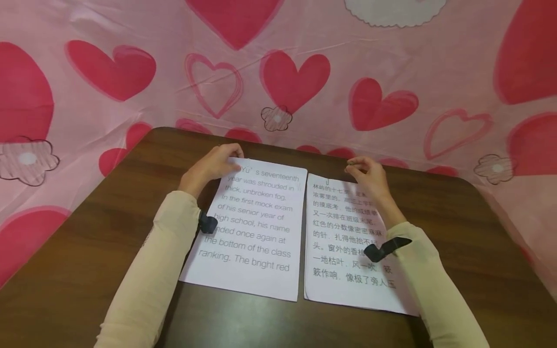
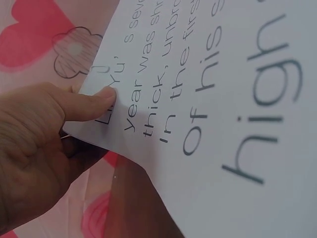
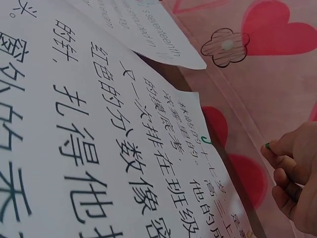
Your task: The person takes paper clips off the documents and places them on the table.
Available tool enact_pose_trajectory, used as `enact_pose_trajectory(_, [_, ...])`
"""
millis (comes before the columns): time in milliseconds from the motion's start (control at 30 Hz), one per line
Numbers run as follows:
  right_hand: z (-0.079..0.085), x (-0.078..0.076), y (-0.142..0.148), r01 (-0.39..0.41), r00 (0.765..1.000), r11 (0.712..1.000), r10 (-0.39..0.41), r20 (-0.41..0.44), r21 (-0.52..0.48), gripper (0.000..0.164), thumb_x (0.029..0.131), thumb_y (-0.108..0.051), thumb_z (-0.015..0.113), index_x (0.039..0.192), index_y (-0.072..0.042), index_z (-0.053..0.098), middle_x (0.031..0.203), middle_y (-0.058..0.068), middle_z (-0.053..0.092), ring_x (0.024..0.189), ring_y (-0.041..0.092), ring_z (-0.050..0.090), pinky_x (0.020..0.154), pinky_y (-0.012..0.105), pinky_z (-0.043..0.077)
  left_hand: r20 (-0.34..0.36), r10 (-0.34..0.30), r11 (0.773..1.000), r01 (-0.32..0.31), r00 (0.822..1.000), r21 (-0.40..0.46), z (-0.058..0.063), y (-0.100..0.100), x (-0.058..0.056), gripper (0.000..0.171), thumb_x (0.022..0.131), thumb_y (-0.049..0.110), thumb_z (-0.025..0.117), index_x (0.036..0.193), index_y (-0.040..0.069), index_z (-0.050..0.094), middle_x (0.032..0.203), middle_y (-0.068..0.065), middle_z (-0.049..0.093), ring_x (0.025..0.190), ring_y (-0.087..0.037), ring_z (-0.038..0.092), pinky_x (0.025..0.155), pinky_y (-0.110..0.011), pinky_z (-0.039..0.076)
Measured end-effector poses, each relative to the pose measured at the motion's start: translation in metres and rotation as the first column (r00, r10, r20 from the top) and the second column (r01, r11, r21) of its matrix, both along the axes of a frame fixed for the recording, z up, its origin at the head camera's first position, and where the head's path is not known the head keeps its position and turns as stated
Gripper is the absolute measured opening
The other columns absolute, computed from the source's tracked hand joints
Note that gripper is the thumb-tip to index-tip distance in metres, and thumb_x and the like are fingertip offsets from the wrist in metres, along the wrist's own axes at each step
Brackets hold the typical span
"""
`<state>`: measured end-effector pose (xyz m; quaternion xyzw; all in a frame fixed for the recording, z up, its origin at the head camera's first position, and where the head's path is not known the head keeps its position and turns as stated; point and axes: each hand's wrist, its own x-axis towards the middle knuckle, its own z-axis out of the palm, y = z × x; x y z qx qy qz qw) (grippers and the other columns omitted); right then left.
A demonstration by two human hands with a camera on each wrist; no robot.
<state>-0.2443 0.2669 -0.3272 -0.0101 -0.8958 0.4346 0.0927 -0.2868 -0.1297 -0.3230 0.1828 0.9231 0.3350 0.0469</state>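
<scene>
My left hand pinches the top left corner of the English-text sheets, thumb on the print and fingers behind. A pale paper clip sits on their top edge, next to the thumb. Above the top right of the Chinese-text sheets, my right hand is raised, its thumb and forefinger pinching what looks like a green paper clip; just its tip shows. Another green paper clip is fixed on the top edge of the Chinese sheets. The right forearm covers part of their text.
Both stacks lie side by side on a dark brown wooden table, a narrow gap between them. Behind the table's far edge hangs a pink cloth with red hearts and flowers. Dark wrist straps show on both sleeves.
</scene>
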Motion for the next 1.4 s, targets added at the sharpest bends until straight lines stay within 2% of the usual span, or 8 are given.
enact_pose_trajectory(167, [-0.002,0.0,0.009,0.009,0.999,1.0,-0.008,-0.037,0.01,0.029,0.098,-0.02,0.065,0.123,-0.004,0.065,0.082,-0.023,0.069,0.085,-0.012,0.058,0.086,0.014,0.043,-0.032,-0.01,1.0,0.01,0.999,0.001,0.001,-0.001,-0.001,0.02,0.092,0.002,0.066,0.111,0.002,0.058,0.113,-0.021,0.062,0.106,-0.035,0.054,0.101,-0.048,0.042])
enact_pose_trajectory(267, [-0.001,0.002,0.017,0.015,0.998,1.0,-0.014,-0.063,0.024,0.027,0.097,-0.018,0.066,0.12,-0.004,0.066,0.076,-0.031,0.063,0.084,-0.014,0.057,0.081,0.011,0.043,-0.045,-0.023,1.0,0.023,0.999,0.005,0.002,0.001,0.0,0.02,0.092,0.002,0.066,0.11,0.001,0.059,0.112,-0.021,0.062,0.104,-0.035,0.055,0.1,-0.048,0.042])
enact_pose_trajectory(433, [0.001,0.006,0.027,0.026,0.997,0.999,-0.024,-0.07,0.028,0.029,0.098,-0.021,0.065,0.12,-0.003,0.066,0.077,-0.03,0.063,0.085,-0.012,0.057,0.078,0.011,0.043,-0.031,-0.009,1.0,0.01,0.999,0.012,0.002,0.001,0.001,0.02,0.092,0.002,0.066,0.111,0.002,0.059,0.114,-0.022,0.062,0.107,-0.035,0.054,0.102,-0.049,0.041])
enact_pose_trajectory(567, [0.002,0.008,0.034,0.038,0.995,0.999,-0.037,-0.093,0.012,0.028,0.097,-0.017,0.066,0.119,0.0,0.067,0.073,-0.031,0.061,0.08,-0.014,0.058,0.077,0.01,0.043,-0.036,-0.008,1.0,0.009,0.999,0.015,0.001,0.001,0.001,0.02,0.092,0.002,0.065,0.111,0.002,0.058,0.114,-0.022,0.062,0.108,-0.035,0.054,0.103,-0.049,0.04])
enact_pose_trajectory(833, [-0.002,0.01,0.056,0.1,0.99,0.995,-0.097,-0.1,0.027,0.029,0.094,-0.021,0.07,0.117,-0.003,0.069,0.071,-0.038,0.058,0.076,-0.018,0.056,0.072,0.008,0.042,-0.042,-0.013,1.0,0.013,0.999,0.001,0.001,0.002,0.001,0.02,0.093,0.003,0.065,0.111,0.002,0.058,0.114,-0.022,0.062,0.108,-0.036,0.054,0.103,-0.05,0.04])
enact_pose_trajectory(1000, [-0.004,0.014,0.068,0.128,0.987,0.99,-0.122,-0.101,0.056,0.03,0.093,-0.024,0.072,0.117,-0.005,0.069,0.07,-0.042,0.056,0.076,-0.02,0.054,0.071,0.01,0.041,-0.022,-0.004,1.0,0.004,1.0,-0.002,0.001,0.003,0.002,0.021,0.093,0.003,0.065,0.113,0.003,0.058,0.117,-0.021,0.061,0.109,-0.035,0.053,0.105,-0.05,0.04])
enact_pose_trajectory(1200, [-0.006,0.019,0.085,0.149,0.987,0.986,-0.144,-0.078,0.075,0.031,0.094,-0.024,0.071,0.118,-0.005,0.068,0.071,-0.044,0.054,0.078,-0.02,0.053,0.073,0.014,0.04,-0.018,-0.002,1.0,0.002,1.0,-0.005,0.0,0.003,0.002,0.022,0.093,0.003,0.065,0.114,0.003,0.057,0.119,-0.022,0.061,0.11,-0.036,0.053,0.105,-0.051,0.04])
enact_pose_trajectory(1400, [-0.005,0.027,0.103,0.186,0.983,0.974,-0.184,-0.025,0.126,0.036,0.095,-0.032,0.068,0.122,-0.008,0.066,0.076,-0.043,0.051,0.082,-0.014,0.049,0.072,0.018,0.041,-0.003,0.012,1.0,-0.012,1.0,-0.006,0.0,0.003,0.003,0.023,0.093,0.004,0.065,0.115,0.004,0.057,0.12,-0.021,0.06,0.111,-0.036,0.053,0.106,-0.052,0.041])
